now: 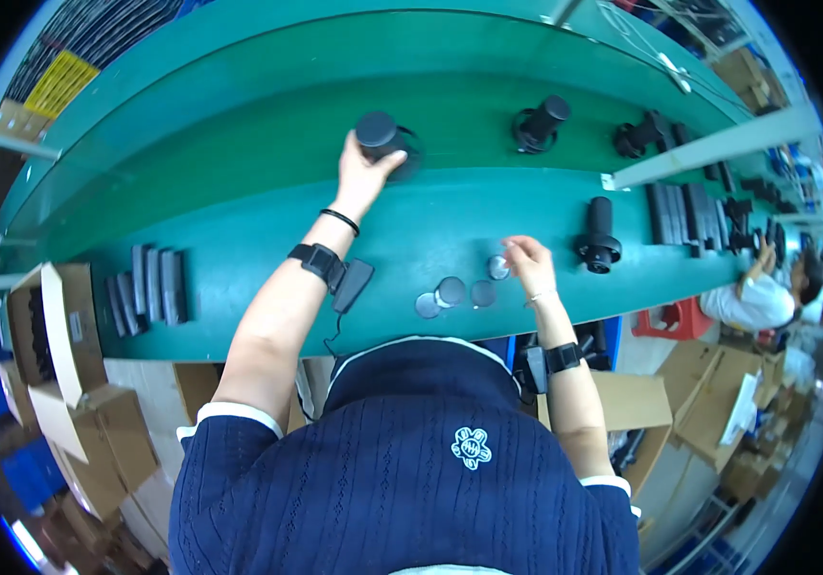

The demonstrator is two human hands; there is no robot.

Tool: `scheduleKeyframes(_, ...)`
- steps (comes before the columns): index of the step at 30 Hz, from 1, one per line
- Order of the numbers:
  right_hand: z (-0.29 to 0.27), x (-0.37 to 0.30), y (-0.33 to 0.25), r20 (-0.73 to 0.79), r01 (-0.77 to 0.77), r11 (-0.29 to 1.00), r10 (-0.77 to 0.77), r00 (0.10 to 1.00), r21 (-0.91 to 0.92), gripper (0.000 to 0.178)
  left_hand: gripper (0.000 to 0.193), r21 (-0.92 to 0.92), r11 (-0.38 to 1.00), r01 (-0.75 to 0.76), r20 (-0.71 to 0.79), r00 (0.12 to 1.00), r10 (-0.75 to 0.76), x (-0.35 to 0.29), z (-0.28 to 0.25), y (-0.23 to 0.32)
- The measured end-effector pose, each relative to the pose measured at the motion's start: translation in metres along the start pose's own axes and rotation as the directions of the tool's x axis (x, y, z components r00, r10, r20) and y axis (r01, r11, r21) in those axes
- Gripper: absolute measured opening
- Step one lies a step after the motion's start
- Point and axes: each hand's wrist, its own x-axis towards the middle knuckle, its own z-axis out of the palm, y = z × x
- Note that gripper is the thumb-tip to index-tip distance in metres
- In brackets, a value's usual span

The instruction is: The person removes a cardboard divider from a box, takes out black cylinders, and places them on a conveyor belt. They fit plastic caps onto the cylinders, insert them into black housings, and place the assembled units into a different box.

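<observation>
My left hand (363,179) is wrapped round a black cylindrical part (376,130) with a wider dark ring beside its base, on the green belt. Over the near bench, my right hand (533,266) has its fingers drawn together; whether anything small is between them cannot be made out. Just left of its fingertips is a small shiny disc (498,267). Several more round discs lie nearby, among them a dark disc (451,290), a black disc (483,293) and a grey disc (427,305).
Black flanged cylinders (600,235) stand to the right. Dark bars (173,287) lie in a row at left, with more bars (680,213) at right. A metal post (718,149) crosses the right side. Another person (761,295) works far right. Cardboard boxes (71,331) flank the bench.
</observation>
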Motion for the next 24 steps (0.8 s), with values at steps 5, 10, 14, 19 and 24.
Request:
scheduleKeyframes(5,-0.113,-0.003,0.041,-0.665,-0.065,0.832,-0.391,0.636,-0.551,0.037,0.061,0.399,0.912,-0.094,-0.154,0.974,0.167,0.054,-0.001,-0.051)
scheduleKeyframes(10,-0.144,0.000,0.059,-0.799,-0.255,0.867,-0.231,0.555,-0.428,0.067,0.079,0.527,0.849,-0.035,-0.156,0.978,0.137,0.058,0.001,-0.047)
scheduleKeyframes(14,-0.146,0.004,0.061,-0.785,-0.122,0.944,-0.178,0.593,-0.306,0.048,0.082,0.578,0.789,0.207,-0.457,0.884,0.102,0.002,0.016,-0.022)
scheduleKeyframes(19,-0.053,-0.015,-0.011,-0.449,0.112,0.969,-0.003,0.894,0.218,0.026,0.027,0.050,0.772,0.633,0.193,0.753,-0.629,-0.082,0.025,-0.001)
scheduleKeyframes(24,0.055,-0.038,-0.081,-0.058,0.106,0.958,-0.094,0.994,0.266,0.021,0.062,-0.269,0.535,0.801,0.437,0.596,-0.673,-0.114,0.017,0.017)
